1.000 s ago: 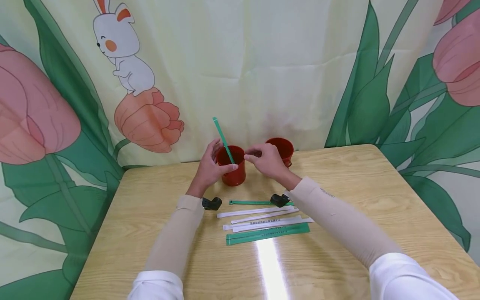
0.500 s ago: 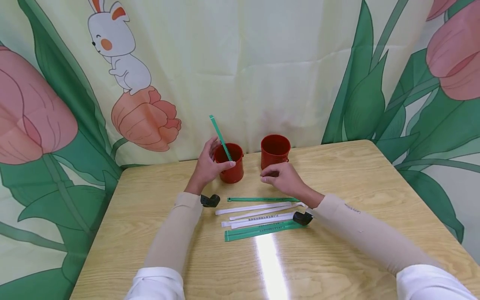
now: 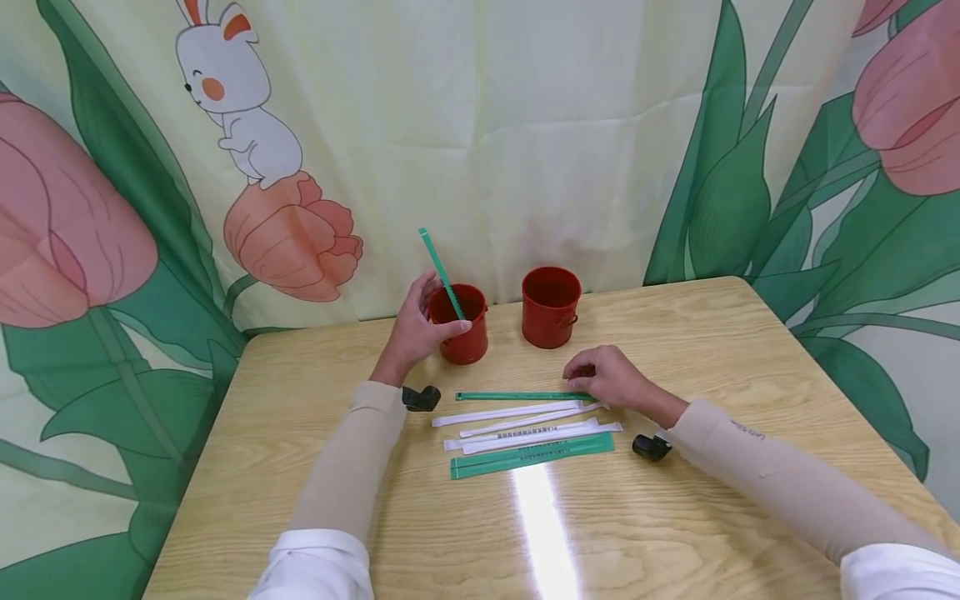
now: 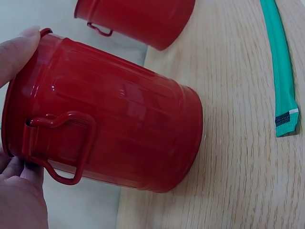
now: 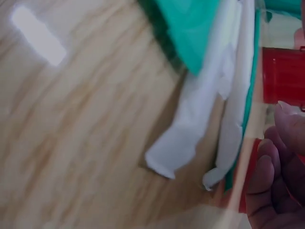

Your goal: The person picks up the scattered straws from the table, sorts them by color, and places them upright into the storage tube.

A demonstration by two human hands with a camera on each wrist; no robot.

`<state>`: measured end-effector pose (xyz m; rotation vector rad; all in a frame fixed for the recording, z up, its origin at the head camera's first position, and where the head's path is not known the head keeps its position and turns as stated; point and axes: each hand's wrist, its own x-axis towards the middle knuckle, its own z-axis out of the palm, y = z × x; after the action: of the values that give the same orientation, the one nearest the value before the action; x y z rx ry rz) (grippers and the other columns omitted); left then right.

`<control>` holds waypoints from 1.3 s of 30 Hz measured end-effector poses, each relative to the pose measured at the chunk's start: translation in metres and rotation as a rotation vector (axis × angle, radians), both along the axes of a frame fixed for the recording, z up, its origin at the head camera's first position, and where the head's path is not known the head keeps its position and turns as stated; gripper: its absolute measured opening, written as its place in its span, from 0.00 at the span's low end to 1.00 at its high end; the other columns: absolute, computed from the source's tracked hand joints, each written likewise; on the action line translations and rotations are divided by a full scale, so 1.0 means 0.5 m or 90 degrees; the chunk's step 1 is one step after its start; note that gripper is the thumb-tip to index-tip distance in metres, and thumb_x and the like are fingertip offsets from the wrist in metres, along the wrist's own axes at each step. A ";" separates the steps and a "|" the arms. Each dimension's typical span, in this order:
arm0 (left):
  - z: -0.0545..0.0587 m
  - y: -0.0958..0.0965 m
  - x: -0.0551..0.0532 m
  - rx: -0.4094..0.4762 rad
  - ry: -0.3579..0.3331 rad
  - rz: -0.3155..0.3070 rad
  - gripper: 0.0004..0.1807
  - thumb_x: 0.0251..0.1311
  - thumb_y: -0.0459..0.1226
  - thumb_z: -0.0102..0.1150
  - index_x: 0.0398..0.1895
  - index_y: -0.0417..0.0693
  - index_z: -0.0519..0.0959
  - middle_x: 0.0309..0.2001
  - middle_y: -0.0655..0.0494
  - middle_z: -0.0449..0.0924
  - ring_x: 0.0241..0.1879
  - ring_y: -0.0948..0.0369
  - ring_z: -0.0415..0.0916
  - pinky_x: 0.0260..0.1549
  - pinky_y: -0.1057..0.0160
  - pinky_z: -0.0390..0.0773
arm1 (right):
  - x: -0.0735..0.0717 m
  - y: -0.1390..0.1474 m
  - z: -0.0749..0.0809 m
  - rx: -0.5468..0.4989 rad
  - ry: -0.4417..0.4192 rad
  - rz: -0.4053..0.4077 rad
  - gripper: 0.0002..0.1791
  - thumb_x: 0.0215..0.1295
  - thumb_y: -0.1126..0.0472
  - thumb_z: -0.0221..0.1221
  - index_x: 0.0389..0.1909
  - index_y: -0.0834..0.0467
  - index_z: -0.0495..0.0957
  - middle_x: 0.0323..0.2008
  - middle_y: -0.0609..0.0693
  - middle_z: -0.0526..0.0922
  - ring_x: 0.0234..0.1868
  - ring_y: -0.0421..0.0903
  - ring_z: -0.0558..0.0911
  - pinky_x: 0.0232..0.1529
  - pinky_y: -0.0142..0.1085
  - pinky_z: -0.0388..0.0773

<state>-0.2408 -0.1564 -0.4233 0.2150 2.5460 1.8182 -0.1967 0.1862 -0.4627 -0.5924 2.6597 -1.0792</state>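
My left hand [image 3: 412, 333] grips the rim of a red metal bucket [image 3: 468, 342], thumb on the near side and fingers behind. In the left wrist view the bucket's wire handle [image 4: 71, 148] shows on its side. One green paper-wrapped straw [image 3: 441, 271] leans up out of this bucket; its lower end is hidden inside. My right hand [image 3: 611, 379], fingers loosely curled and holding nothing, is at the right end of a lying green wrapped straw [image 3: 517, 397]. Whether it touches that straw I cannot tell. In the right wrist view, the thumb [image 5: 290, 121] stands apart from the fingers.
A second red bucket [image 3: 550, 312] stands at the back right of the first, near the curtain [image 3: 585, 150]. Several white wrapped straws [image 3: 510, 413] and green wrapped ones [image 3: 532, 457] lie side by side on the wooden table [image 3: 300, 433], below both buckets.
My right hand has left the left bucket's rim and moved right and toward me, to the right end of the straws. The left hand stays on its bucket.
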 end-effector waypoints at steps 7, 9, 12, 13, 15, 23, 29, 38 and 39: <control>-0.004 -0.002 -0.002 0.000 -0.001 -0.003 0.56 0.57 0.42 0.78 0.83 0.60 0.51 0.82 0.55 0.59 0.81 0.51 0.57 0.69 0.42 0.76 | -0.011 -0.006 -0.021 0.018 -0.009 0.035 0.05 0.66 0.66 0.68 0.40 0.55 0.89 0.38 0.47 0.90 0.38 0.44 0.80 0.43 0.34 0.80; -0.004 -0.003 -0.002 0.001 0.000 -0.005 0.56 0.57 0.42 0.78 0.83 0.59 0.51 0.82 0.55 0.59 0.81 0.51 0.57 0.69 0.42 0.76 | -0.013 -0.008 -0.025 0.025 -0.012 0.040 0.05 0.66 0.66 0.68 0.40 0.55 0.89 0.38 0.47 0.90 0.38 0.44 0.79 0.42 0.34 0.79; -0.003 -0.002 -0.002 -0.003 -0.001 -0.005 0.56 0.57 0.42 0.78 0.83 0.59 0.51 0.82 0.55 0.59 0.81 0.51 0.57 0.69 0.42 0.76 | -0.016 -0.009 -0.028 0.033 -0.016 0.045 0.05 0.65 0.66 0.69 0.39 0.55 0.89 0.37 0.47 0.89 0.38 0.44 0.78 0.41 0.34 0.78; -0.003 -0.003 -0.002 -0.005 -0.001 -0.005 0.56 0.57 0.42 0.78 0.83 0.59 0.51 0.82 0.55 0.59 0.81 0.51 0.57 0.69 0.42 0.76 | -0.017 -0.009 -0.028 0.034 -0.017 0.048 0.05 0.65 0.66 0.69 0.39 0.55 0.89 0.37 0.47 0.89 0.38 0.44 0.78 0.41 0.34 0.78; -0.003 -0.003 -0.003 -0.007 0.000 -0.005 0.55 0.58 0.42 0.77 0.83 0.59 0.51 0.82 0.55 0.59 0.81 0.51 0.57 0.69 0.42 0.76 | -0.018 -0.011 -0.027 0.037 -0.016 0.053 0.05 0.65 0.66 0.69 0.39 0.55 0.88 0.36 0.47 0.88 0.37 0.44 0.78 0.42 0.35 0.78; -0.002 -0.003 -0.005 -0.007 0.000 -0.006 0.55 0.58 0.41 0.77 0.83 0.58 0.51 0.82 0.55 0.59 0.81 0.51 0.57 0.70 0.42 0.75 | -0.019 -0.018 -0.021 0.055 -0.006 0.078 0.04 0.64 0.65 0.70 0.39 0.55 0.88 0.34 0.46 0.86 0.36 0.43 0.77 0.41 0.33 0.78; -0.001 -0.002 -0.006 -0.009 -0.006 -0.005 0.56 0.58 0.41 0.77 0.83 0.58 0.50 0.82 0.55 0.58 0.81 0.50 0.57 0.69 0.42 0.76 | -0.016 -0.023 -0.017 0.090 0.019 0.108 0.05 0.63 0.67 0.70 0.39 0.56 0.87 0.32 0.46 0.84 0.35 0.43 0.76 0.38 0.32 0.77; -0.001 -0.001 -0.006 -0.009 -0.014 -0.003 0.56 0.57 0.43 0.78 0.83 0.59 0.51 0.82 0.56 0.58 0.81 0.50 0.56 0.68 0.41 0.77 | -0.016 -0.027 -0.017 0.139 0.034 0.152 0.05 0.68 0.69 0.65 0.38 0.55 0.84 0.31 0.46 0.80 0.35 0.43 0.74 0.40 0.34 0.76; -0.001 -0.002 -0.006 -0.009 -0.014 -0.003 0.56 0.57 0.43 0.78 0.83 0.59 0.51 0.82 0.56 0.58 0.81 0.51 0.56 0.68 0.41 0.76 | -0.016 -0.027 -0.016 0.142 0.039 0.158 0.05 0.68 0.69 0.64 0.38 0.56 0.84 0.32 0.46 0.80 0.35 0.43 0.75 0.40 0.34 0.76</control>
<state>-0.2438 -0.1574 -0.4241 0.1981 2.5406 1.7903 -0.2047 0.1726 -0.4706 -0.8907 2.6189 -0.6969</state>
